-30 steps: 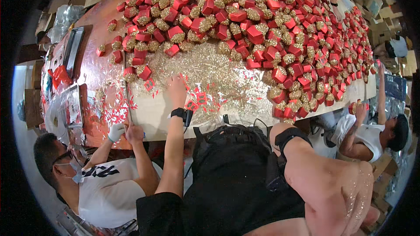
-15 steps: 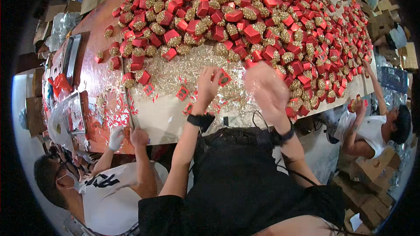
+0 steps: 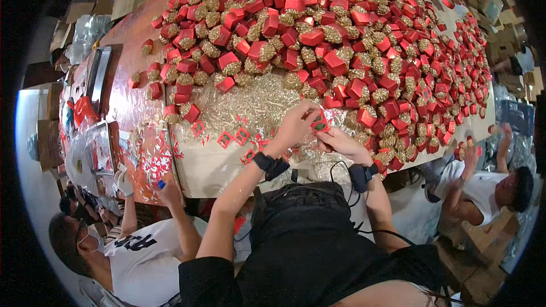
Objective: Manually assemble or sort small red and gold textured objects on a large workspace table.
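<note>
My left hand (image 3: 294, 126) and my right hand (image 3: 341, 142) meet over the table's near edge, both pinching one small flat red card piece (image 3: 319, 124) with a dark window in it. Each wrist wears a black band. Under the hands lies a spread of gold shredded filler (image 3: 256, 105). A few more flat red card pieces (image 3: 233, 136) lie on the pale table (image 3: 210, 165) just left of my left hand. Beyond them a dense heap of small red boxes topped with gold filler (image 3: 341, 40) covers most of the table.
A person in a white shirt (image 3: 136, 250) works at the lower left with gloved hands at the table edge. Another person in white (image 3: 483, 193) sits at the right, holding a red box. Metal trays (image 3: 96, 74) and cardboard stand along the left side.
My right hand came up from my lap to the table. My left hand picked a red card piece off the table, and both hands now hold it together.
</note>
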`<action>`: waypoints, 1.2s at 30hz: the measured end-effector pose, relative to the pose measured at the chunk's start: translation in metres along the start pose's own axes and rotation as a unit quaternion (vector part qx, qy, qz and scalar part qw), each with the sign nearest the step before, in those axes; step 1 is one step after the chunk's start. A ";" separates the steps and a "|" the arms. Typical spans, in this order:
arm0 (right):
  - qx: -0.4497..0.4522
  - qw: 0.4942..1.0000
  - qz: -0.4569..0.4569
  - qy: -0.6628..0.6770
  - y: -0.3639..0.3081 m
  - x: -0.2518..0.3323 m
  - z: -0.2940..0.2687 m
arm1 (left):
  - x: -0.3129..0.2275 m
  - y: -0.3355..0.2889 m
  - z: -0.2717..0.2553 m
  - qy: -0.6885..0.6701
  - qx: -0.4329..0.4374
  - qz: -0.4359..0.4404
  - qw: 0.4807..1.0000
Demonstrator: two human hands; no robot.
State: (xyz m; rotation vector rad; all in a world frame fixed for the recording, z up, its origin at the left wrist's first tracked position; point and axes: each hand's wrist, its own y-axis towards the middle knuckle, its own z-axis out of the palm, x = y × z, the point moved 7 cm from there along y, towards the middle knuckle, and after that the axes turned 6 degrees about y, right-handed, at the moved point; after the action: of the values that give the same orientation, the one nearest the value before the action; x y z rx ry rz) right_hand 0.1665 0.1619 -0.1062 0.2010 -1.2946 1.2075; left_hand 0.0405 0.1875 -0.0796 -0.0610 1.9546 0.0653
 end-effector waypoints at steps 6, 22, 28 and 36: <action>0.016 0.881 0.038 0.471 -0.016 -0.026 -0.027 | 0.110 0.058 0.011 0.255 -0.176 -0.119 0.943; -0.195 0.799 -0.140 -0.552 0.066 -0.024 -0.076 | 0.198 0.070 0.021 -0.097 -0.150 -0.264 0.948; -0.219 0.792 -0.126 -0.555 0.074 -0.061 -0.071 | 0.163 -0.015 0.003 -0.581 -0.050 -0.328 0.743; -0.191 0.846 -0.179 -0.465 0.074 -0.052 -0.067 | 0.074 -0.104 -0.024 -0.749 -0.124 -0.278 0.588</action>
State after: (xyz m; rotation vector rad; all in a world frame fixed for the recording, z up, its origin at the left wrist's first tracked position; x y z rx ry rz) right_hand 0.1614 0.2119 -0.2073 0.7660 -2.1849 0.4710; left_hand -0.0016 0.0814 -0.1414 -0.5980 0.1190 -0.0333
